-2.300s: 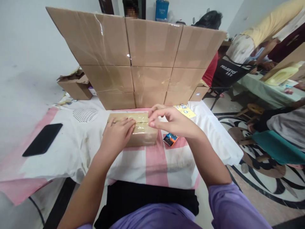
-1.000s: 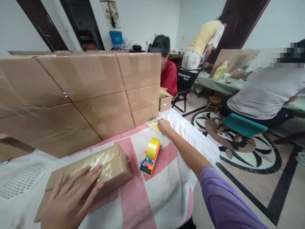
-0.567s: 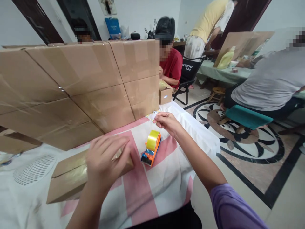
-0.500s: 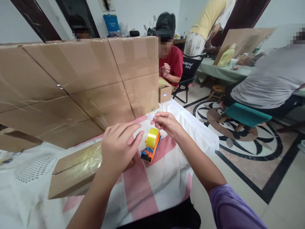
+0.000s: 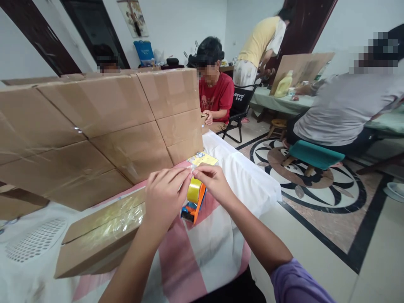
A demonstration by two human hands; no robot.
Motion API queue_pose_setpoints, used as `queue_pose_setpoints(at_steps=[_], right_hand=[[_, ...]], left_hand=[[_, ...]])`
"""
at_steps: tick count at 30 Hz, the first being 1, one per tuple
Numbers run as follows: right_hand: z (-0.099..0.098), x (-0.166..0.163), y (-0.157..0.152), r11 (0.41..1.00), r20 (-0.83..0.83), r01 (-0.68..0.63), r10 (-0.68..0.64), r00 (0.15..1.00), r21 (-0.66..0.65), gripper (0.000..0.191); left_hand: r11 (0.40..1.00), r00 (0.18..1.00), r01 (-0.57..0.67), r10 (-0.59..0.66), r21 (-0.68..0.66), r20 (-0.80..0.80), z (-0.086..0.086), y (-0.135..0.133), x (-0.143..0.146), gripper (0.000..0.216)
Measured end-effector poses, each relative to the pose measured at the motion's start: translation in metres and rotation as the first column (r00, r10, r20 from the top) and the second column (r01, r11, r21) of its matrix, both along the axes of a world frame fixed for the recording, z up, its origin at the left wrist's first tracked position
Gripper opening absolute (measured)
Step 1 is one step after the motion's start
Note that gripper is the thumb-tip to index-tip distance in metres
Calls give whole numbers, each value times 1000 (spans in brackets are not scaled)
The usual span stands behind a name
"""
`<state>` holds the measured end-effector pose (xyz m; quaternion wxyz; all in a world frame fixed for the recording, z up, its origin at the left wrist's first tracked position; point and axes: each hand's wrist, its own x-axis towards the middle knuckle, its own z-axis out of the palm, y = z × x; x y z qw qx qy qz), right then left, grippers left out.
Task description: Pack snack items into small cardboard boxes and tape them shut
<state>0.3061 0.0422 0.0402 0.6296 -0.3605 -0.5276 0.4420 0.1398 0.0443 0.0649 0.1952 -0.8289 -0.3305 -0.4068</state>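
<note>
Over the tablecloth my left hand and my right hand meet at the fingertips. They pinch a small translucent piece between them, mostly hidden by the fingers. Just beneath the hands lies an orange and blue tape dispenser with a roll of yellow tape, partly covered by my fingers. To the left, next to my left forearm, rests a closed cardboard box with shiny tape along its top seam. Beyond my fingertips a yellow sheet with small blue-white marks lies on the cloth.
A wall of stacked cardboard boxes stands along the far side of the table. A perforated white panel is at the left. Behind the stack sits a person in red; another in grey sits at the right beside a teal stool.
My left hand has moved in to my right hand, and its spread fingers have closed at the small piece. The person in red has lowered a hand. The view has tilted upward.
</note>
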Motion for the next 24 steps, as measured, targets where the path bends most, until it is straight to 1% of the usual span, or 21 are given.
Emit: queue_pose_setpoints(at_steps=[1,3,7,10,14,17,20,22,24], right_hand=[[-2,-1,-1,1000,10,5,-5,1000,5,26],[-7,-1,-2,1000,-3,-10,9,1000,-28,24],[-18,-1,-5,987,-66,-48,38,997,-154,23],[-22,-1,-8,968,-135,-94,64,989,-234,23],[-22,-1,-12,958,-230,-119,57,971,-262,23],[-23,0,-14,956,-258,-127,57,965,-264,24],[-24,0,-16,961,-233,-118,58,971,-252,26],[-25,-1,-17,968,-210,-94,44,977,-234,28],[-26,-2,-19,975,-191,-62,21,981,-214,29]], left_hand=[[1000,1000,-4,4,15,-18,0,0,0,7],[999,998,-1,3,36,-62,1,-1,-1,8],[998,988,37,-29,53,-152,4,-2,-3,9],[997,977,57,-44,58,-211,5,-4,-3,10],[997,973,46,-32,59,-227,4,-5,-2,15],[998,972,34,-23,45,-232,2,-6,0,20],[1000,981,19,-21,-15,-192,-1,-6,2,25],[994,994,20,-31,-108,-106,-4,-5,4,26],[975,1000,30,-30,-219,1,-8,-3,6,25]])
